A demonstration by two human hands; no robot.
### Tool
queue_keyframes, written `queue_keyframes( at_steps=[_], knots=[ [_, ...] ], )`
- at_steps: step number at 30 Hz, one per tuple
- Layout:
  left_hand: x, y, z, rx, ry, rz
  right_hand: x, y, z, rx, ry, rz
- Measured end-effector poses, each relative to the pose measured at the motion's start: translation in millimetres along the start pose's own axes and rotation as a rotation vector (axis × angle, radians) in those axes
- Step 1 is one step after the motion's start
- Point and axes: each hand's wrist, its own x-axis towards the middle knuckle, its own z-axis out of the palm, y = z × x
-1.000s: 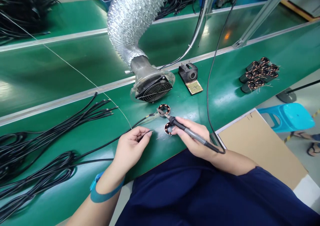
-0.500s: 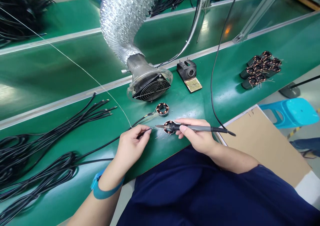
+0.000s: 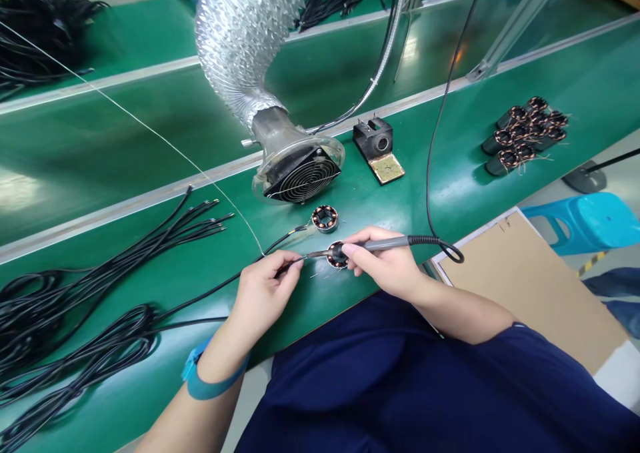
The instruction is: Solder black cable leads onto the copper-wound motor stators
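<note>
My right hand (image 3: 387, 266) grips a soldering iron (image 3: 385, 244) like a pen, its tip pointing left. My left hand (image 3: 263, 293) pinches the end of a thin black wire (image 3: 210, 291) and also the thin solder wire (image 3: 150, 129) that runs in from the upper left. The iron's tip meets that wire end between my hands. One small copper-wound stator (image 3: 336, 255) lies partly hidden under the iron. A second stator (image 3: 325, 217) lies just beyond, with another black wire leading up to it.
A foil fume duct with a fan grille (image 3: 300, 173) stands right behind the stators. Beside it is a black iron stand with a sponge (image 3: 379, 147). Black cable bundles (image 3: 75, 319) lie left, a pile of stators (image 3: 527, 133) far right, a cardboard sheet (image 3: 525, 279) near right.
My right hand swung the soldering iron from the far stator to point left, bringing its tip onto the wire end held in my left hand. My left hand stayed put.
</note>
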Motion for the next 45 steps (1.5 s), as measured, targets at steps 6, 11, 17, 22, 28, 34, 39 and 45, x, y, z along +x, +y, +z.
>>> queue_keyframes(
  at_steps=[6, 11, 17, 22, 28, 34, 39, 45],
  knots=[
    [-1, -1, 0.9, 0.016, 0.007, 0.028, 2, -2, 3, 0.024, -0.031, 0.028],
    [-1, -2, 0.3, 0.038, 0.022, 0.067, 1, -1, 3, 0.023, -0.027, 0.022],
    [-1, -3, 0.2, 0.063, 0.027, 0.114, 0, 1, 2, 0.017, -0.021, 0.035],
    [-1, -3, 0.0, 0.062, 0.035, 0.119, -1, 3, 2, 0.010, -0.018, 0.026],
    [-1, -3, 1.2, 0.059, 0.036, 0.110, -2, 3, 0, 0.023, 0.008, -0.003],
    [-1, -3, 0.9, 0.054, 0.038, 0.120, -2, 6, -5, 0.021, 0.053, -0.052],
    [-1, -2, 0.7, 0.043, 0.042, 0.126, -5, 7, -6, 0.034, 0.088, -0.080],
    [-2, -2, 1.3, 0.027, 0.037, 0.112, -15, 9, -4, -0.015, 0.124, -0.207]
  ],
)
